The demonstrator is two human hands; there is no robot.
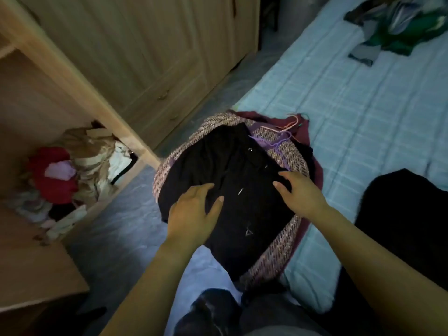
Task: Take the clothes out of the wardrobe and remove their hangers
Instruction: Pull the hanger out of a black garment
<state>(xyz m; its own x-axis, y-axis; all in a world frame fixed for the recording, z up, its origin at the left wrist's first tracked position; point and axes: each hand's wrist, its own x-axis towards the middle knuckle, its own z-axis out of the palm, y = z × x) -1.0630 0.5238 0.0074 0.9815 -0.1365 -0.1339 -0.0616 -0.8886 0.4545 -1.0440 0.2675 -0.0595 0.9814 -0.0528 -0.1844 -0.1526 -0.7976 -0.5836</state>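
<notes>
While both hands lie on it, the black garment [232,190] sits on top of a clothes pile at the near corner of the bed [363,105]. Left hand [194,212]: flat, fingers spread wide, palm pressing the garment's left part; gripping nothing. Right hand [298,192]: fingers spread and slightly curled, resting on the garment's right edge; whether it pinches cloth, cannot tell. Under the black garment, a pink-and-purple tweed piece [286,151] shows around it, overhanging the bed's edge toward the floor. Beneath that, a maroon garment [269,117] with thin pink and purple hangers [288,128] lying on it, farther up the bed. Far end of the bed: a green and grey clothes heap [397,27]. Left of the bed: open wardrobe [72,76], jumbled clothes [58,178] on its bottom, red among them. Another black cloth [409,209] on the bed, right of the pile.
</notes>
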